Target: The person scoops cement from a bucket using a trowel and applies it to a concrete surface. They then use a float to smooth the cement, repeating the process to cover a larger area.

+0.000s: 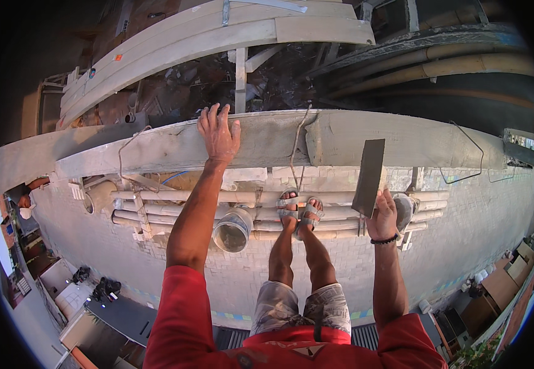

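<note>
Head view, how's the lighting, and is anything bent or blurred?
Head view: fisheye bowing on the beam, black corners, deep shadow beyond the beam, washed-out brightness near the left edge; left hand and right hand reasonably sharp.

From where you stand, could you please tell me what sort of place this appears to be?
Probably a building site: bamboo poles run underfoot like scaffolding, a grey-smeared bucket is by them, and the right hand holds a flat grey board, perhaps a plastering float.
</note>
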### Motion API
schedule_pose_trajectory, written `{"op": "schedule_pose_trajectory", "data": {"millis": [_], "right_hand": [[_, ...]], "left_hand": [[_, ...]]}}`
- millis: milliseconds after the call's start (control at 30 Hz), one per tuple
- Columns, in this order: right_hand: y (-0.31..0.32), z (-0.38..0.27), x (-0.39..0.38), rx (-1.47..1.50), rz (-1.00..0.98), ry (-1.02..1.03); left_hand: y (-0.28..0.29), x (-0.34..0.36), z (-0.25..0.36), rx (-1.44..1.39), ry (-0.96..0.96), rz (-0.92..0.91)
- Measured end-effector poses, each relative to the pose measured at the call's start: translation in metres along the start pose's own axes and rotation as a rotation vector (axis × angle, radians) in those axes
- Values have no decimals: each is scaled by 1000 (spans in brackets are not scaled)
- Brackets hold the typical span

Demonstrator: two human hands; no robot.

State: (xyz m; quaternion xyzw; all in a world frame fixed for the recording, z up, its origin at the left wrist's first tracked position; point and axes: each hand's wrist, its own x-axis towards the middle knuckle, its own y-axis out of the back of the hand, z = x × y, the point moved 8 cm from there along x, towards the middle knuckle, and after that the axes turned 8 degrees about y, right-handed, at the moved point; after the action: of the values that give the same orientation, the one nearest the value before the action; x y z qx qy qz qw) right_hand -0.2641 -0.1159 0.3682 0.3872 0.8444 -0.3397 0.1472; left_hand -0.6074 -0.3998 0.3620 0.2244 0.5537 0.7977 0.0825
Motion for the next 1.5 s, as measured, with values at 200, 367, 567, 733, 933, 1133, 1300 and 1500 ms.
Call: {"op": "schedule_pose_trajectory", "data": {"millis": [200, 367, 567, 733, 933, 1133, 1300, 1500], "right_hand": [[-8, 16, -17, 3, -42, -64], [-14, 25, -22, -8, -77, -49], [-42, 9, -6, -1184, 81, 420], [-96, 20, 5, -1441, 85, 618], [-125, 43, 7, -1394, 129, 723], [-136, 41, 42, -1540, 121, 777], [-89, 10, 53, -1610, 275, 649], [28, -41, -2, -1506, 640, 529]], "left_hand": [[-12, -8, -33, 72, -13, -97], [-12, -5, -29, 28, -45, -92], [-10, -3, -33, 5, -17, -117], [-13, -1, -35, 26, -37, -114], [-10, 1, -35, 6, -48, -128], [-10, 0, -31, -48, -61, -115], [-8, 2, -28, -48, -74, -114], [-8, 2, -31, -14, -89, -105]]}}
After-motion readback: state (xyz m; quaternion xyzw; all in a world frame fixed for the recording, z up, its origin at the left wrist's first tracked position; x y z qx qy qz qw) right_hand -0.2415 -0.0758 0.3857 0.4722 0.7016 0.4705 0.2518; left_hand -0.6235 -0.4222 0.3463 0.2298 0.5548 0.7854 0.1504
